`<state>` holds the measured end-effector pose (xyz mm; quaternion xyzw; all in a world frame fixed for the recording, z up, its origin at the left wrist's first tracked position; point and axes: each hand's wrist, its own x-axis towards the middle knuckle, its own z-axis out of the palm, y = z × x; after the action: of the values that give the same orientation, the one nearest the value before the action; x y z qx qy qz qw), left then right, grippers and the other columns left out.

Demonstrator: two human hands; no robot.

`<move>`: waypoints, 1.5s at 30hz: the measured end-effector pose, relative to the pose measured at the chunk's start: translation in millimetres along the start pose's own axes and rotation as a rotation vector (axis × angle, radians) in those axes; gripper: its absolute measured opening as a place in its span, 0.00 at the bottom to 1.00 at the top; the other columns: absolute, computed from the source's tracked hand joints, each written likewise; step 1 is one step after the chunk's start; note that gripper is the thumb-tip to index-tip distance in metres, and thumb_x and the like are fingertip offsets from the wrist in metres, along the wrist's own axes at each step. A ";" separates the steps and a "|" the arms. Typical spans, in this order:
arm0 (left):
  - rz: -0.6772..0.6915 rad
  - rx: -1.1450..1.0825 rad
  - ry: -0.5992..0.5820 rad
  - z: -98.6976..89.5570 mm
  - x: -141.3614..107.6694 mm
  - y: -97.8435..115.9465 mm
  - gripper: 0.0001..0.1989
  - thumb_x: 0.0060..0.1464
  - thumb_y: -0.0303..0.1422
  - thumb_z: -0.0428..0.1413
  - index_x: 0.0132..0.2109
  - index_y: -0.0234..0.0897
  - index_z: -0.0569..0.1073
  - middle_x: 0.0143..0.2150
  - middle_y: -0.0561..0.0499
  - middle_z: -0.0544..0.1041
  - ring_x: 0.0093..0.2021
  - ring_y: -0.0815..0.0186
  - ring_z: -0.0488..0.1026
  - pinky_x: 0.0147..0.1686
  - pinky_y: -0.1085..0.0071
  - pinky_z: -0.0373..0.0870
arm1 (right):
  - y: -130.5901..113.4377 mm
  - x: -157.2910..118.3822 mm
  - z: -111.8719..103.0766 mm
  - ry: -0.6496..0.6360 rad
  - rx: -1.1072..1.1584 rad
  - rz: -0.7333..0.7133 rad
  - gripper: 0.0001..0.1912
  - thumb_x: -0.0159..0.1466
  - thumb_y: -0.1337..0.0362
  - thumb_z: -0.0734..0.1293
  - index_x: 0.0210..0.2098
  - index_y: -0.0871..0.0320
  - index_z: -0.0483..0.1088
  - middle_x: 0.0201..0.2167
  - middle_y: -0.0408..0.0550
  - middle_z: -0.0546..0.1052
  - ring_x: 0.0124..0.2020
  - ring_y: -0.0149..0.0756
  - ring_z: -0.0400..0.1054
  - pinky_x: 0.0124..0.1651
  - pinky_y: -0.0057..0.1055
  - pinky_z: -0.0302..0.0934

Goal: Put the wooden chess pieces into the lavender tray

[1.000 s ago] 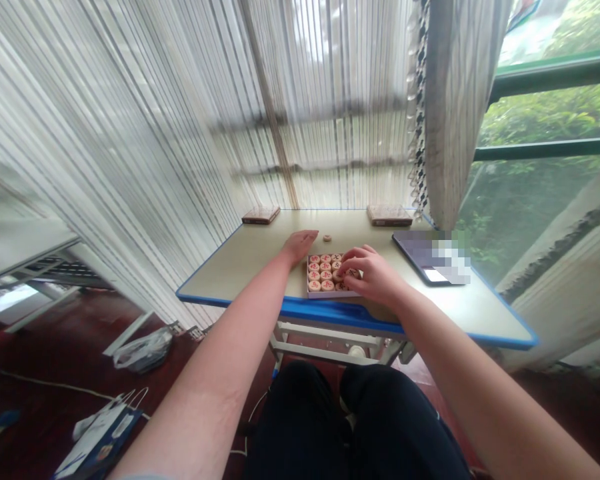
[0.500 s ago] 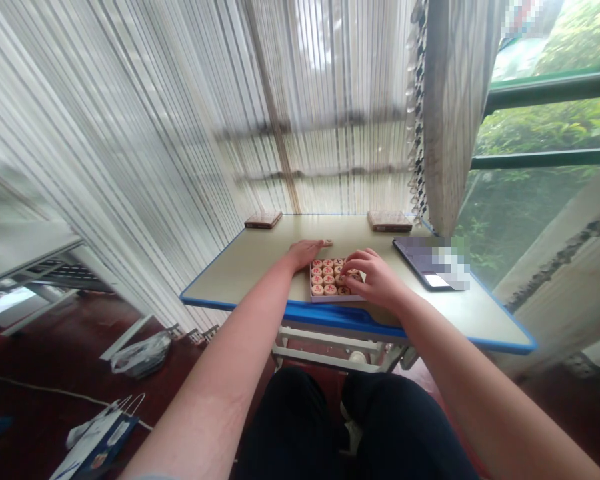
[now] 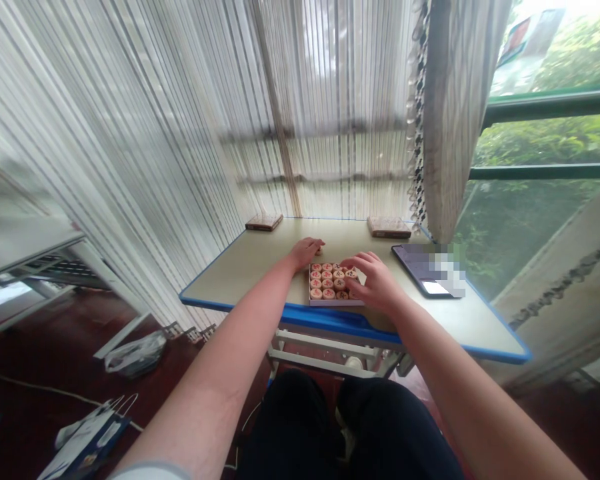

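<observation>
A shallow box [image 3: 330,303] of round wooden xiangqi pieces [image 3: 327,284], marked with red and dark characters, sits near the table's front edge. My right hand [image 3: 375,275] reaches over its right side, thumb and fingers closed around a dark-marked xiangqi piece [image 3: 351,274]; the hand hides the pieces beneath it. Just beyond the box's far left corner, my left hand [image 3: 306,252] is above the table, its fingers curled over a single xiangqi piece [image 3: 319,251] that shows only partly under the fingertips.
A tablet [image 3: 420,270] lies on the right of the blue-edged table [image 3: 235,270]. Two flat brown boxes stand at the back, one left [image 3: 264,222] and one right [image 3: 389,227]. String curtains [image 3: 330,167] hang behind the far edge.
My left hand's fingers have drawn nearer and curled over the piece, which sat at their tips before. My right hand has shifted slightly over the box, showing more of a dark-marked piece.
</observation>
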<state>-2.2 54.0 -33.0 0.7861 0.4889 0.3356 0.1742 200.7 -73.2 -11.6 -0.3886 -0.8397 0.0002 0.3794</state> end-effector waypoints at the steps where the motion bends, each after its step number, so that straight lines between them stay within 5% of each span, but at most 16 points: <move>1: -0.020 0.025 0.013 -0.9 -0.4 -1.2 0.20 0.56 0.40 0.43 0.44 0.35 0.75 0.45 0.47 0.75 0.46 0.65 0.70 0.49 0.70 0.64 | 0.9 -0.6 -0.3 0.013 0.003 0.012 0.14 0.54 0.68 0.64 0.40 0.56 0.70 0.35 0.48 0.71 0.40 0.40 0.61 0.45 0.36 0.57; 7: -0.129 0.171 0.090 -6.8 -6.7 -2.4 0.13 0.46 0.34 0.55 0.38 0.37 0.79 0.44 0.46 0.76 0.48 0.60 0.70 0.51 0.69 0.62 | 5.8 -5.3 1.4 0.050 0.020 0.060 0.13 0.54 0.68 0.64 0.39 0.55 0.69 0.34 0.47 0.71 0.40 0.40 0.61 0.45 0.36 0.57; 13: -0.246 0.259 0.162 -7.8 -12.0 -4.4 0.19 0.47 0.35 0.54 0.47 0.36 0.74 0.43 0.43 0.77 0.46 0.58 0.71 0.49 0.65 0.63 | 7.0 -6.9 5.7 0.061 0.035 0.097 0.12 0.53 0.68 0.63 0.38 0.55 0.69 0.33 0.46 0.71 0.39 0.39 0.61 0.45 0.35 0.57; 18: -0.193 0.188 0.171 -7.4 -15.3 -6.8 0.17 0.45 0.29 0.53 0.45 0.36 0.75 0.40 0.47 0.78 0.43 0.62 0.73 0.45 0.69 0.66 | 8.3 -7.2 6.7 0.089 0.052 0.121 0.12 0.53 0.68 0.63 0.37 0.55 0.70 0.32 0.45 0.71 0.39 0.39 0.62 0.45 0.35 0.57; 23: -0.114 0.124 0.117 -6.4 -18.9 -0.5 0.21 0.46 0.26 0.50 0.48 0.39 0.74 0.48 0.48 0.75 0.49 0.63 0.70 0.50 0.70 0.63 | 8.8 -7.6 7.0 0.087 0.055 0.132 0.13 0.52 0.68 0.63 0.37 0.55 0.70 0.32 0.45 0.71 0.38 0.38 0.62 0.44 0.35 0.57; 31: -0.138 -0.085 -0.071 -6.2 -19.4 9.1 0.14 0.47 0.32 0.52 0.40 0.44 0.78 0.46 0.54 0.77 0.50 0.62 0.70 0.54 0.69 0.60 | 10.5 -6.1 8.1 0.141 0.006 0.197 0.11 0.55 0.68 0.60 0.35 0.55 0.71 0.32 0.47 0.72 0.38 0.39 0.61 0.44 0.35 0.57; 38: -0.154 -0.067 -0.025 -6.1 -15.8 3.2 0.16 0.46 0.41 0.54 0.39 0.39 0.78 0.39 0.49 0.79 0.42 0.61 0.73 0.46 0.68 0.66 | 11.1 -5.9 8.3 0.142 0.007 0.203 0.10 0.55 0.69 0.60 0.35 0.55 0.71 0.32 0.46 0.72 0.38 0.38 0.62 0.45 0.35 0.57; 45: -0.146 -0.051 0.075 -9.3 -14.7 -3.7 0.11 0.42 0.33 0.58 0.36 0.36 0.77 0.37 0.47 0.78 0.39 0.62 0.74 0.42 0.69 0.68 | 13.2 -6.4 9.7 0.109 0.022 0.190 0.09 0.55 0.66 0.62 0.35 0.55 0.71 0.32 0.47 0.72 0.39 0.40 0.62 0.45 0.37 0.56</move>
<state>-15.5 42.2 -33.8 0.7305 0.5423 0.3638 0.1997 205.7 -65.3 -26.4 -0.4618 -0.7770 0.0243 0.4271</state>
